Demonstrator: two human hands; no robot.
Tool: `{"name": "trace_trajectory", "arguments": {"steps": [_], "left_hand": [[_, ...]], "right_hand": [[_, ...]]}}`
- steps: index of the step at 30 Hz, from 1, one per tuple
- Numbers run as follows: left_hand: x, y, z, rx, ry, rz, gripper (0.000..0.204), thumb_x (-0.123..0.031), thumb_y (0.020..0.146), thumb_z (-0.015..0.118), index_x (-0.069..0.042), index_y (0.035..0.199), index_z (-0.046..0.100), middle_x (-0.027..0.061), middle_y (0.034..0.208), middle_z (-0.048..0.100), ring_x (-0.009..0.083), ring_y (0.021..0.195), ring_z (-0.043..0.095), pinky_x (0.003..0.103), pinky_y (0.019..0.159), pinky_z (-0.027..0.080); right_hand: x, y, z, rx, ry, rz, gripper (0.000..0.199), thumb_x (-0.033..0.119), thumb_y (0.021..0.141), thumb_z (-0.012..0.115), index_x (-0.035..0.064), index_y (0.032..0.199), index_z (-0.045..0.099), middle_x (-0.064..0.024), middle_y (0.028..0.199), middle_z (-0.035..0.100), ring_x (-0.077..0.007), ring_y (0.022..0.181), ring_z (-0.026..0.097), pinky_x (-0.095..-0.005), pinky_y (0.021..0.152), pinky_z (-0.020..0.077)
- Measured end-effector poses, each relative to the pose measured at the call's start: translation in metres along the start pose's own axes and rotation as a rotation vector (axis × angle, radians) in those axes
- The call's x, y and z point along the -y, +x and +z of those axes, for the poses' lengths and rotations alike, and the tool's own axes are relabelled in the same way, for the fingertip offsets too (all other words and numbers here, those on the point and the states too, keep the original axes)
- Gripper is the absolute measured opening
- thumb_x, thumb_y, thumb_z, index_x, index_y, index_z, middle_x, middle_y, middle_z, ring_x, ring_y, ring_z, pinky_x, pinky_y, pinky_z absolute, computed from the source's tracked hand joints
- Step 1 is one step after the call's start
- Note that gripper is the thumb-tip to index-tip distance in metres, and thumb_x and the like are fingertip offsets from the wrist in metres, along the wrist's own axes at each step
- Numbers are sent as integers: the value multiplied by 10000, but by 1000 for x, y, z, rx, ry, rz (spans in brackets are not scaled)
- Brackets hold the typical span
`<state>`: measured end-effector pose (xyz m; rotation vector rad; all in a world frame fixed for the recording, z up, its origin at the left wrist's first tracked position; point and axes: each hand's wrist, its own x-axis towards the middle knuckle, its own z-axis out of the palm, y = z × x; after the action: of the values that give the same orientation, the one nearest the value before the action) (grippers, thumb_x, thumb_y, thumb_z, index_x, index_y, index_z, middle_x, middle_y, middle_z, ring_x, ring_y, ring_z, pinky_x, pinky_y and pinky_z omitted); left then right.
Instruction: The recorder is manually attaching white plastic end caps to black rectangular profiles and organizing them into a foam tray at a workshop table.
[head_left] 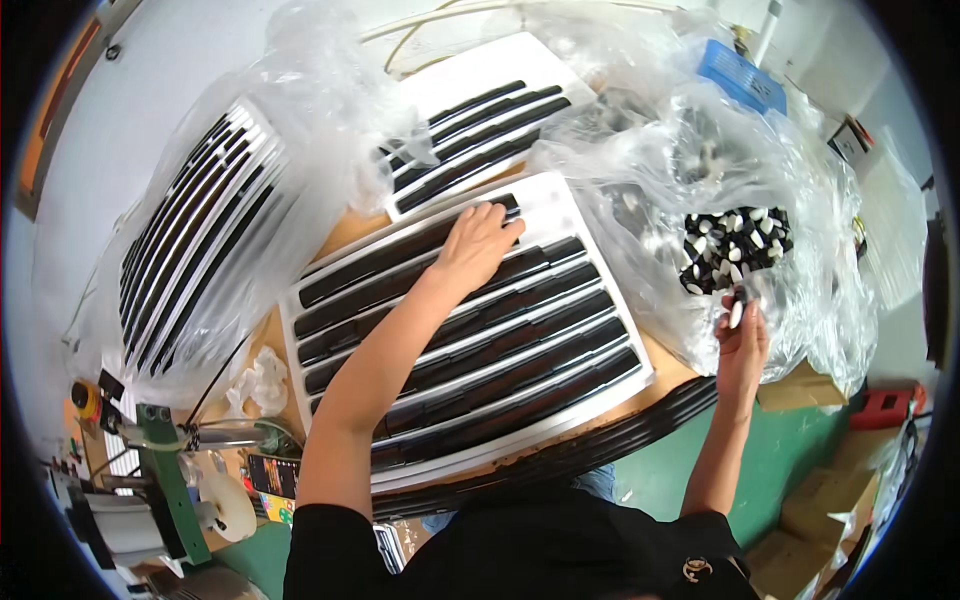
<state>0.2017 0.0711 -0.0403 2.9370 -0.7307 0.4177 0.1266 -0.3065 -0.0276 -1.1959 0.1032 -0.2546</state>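
While the left hand (478, 245) lies flat with its fingers spread and released on the upper rows of a white slotted tray (560, 205), the right hand (742, 340) pinches a small black-and-white clip (737, 312) between fingertips, just below the mouth of a clear plastic bag (800, 290). That bag holds a heap of like clips (737, 248), just beyond the right fingertips. Long black strips (480, 345) fill the tray's slots, their long axes running from lower left to upper right, parallel under the left palm. Beyond the left fingertips lies a second such tray (470, 75), and well to their left a third (195, 230) wrapped in plastic film. All rest on a brown workbench (345, 232) above a green floor (670, 470).
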Motion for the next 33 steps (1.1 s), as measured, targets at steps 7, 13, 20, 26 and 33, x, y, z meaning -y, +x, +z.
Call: {"name": "trace_trajectory", "arguments": {"steps": [7, 13, 20, 26, 33], "left_hand": [[-55, -31, -36, -215, -811, -249, 198, -87, 886, 540, -46, 1066, 466, 99, 900, 546, 190, 808, 576, 293, 652, 459], [-133, -98, -64, -128, -1538, -501, 404, -65, 885, 573, -17, 1253, 413, 38, 891, 566, 64, 726, 538, 203, 668, 454], [-153, -124, -75, -171, -1516, -449, 457, -206, 952, 483, -5, 1344, 363, 48, 936, 570, 74, 726, 531, 207, 687, 436], [-161, -132, -73, -285, -1498, -498, 495, -295, 977, 392, -56, 1399, 287, 47, 882, 549, 76, 730, 488, 198, 608, 406], [-161, -137, -78, -334, -1379, -428, 482, -248, 972, 406, -46, 1391, 282, 127, 1060, 547, 136, 760, 540, 278, 715, 457]], "right_hand": [[-23, -45, 72, 17, 21, -48, 312, 203, 939, 501, 7, 1177, 553, -74, 1008, 631, -59, 827, 562, -171, 703, 431], [-22, -78, 148, 212, 0, -119, 220, 113, 905, 548, -10, 1082, 591, -43, 933, 624, -57, 781, 507, -188, 712, 402], [-25, -100, 154, 460, -161, -200, 172, 34, 844, 611, -15, 1009, 623, -72, 945, 599, -110, 809, 533, -224, 744, 422], [-18, -121, 156, 445, -84, 48, 207, 49, 833, 634, -6, 1033, 639, -87, 898, 608, -110, 753, 543, -219, 648, 458], [-18, -121, 153, 628, -314, -175, 236, 129, 902, 549, -24, 1068, 620, -101, 947, 598, -128, 801, 561, -229, 667, 461]]}}
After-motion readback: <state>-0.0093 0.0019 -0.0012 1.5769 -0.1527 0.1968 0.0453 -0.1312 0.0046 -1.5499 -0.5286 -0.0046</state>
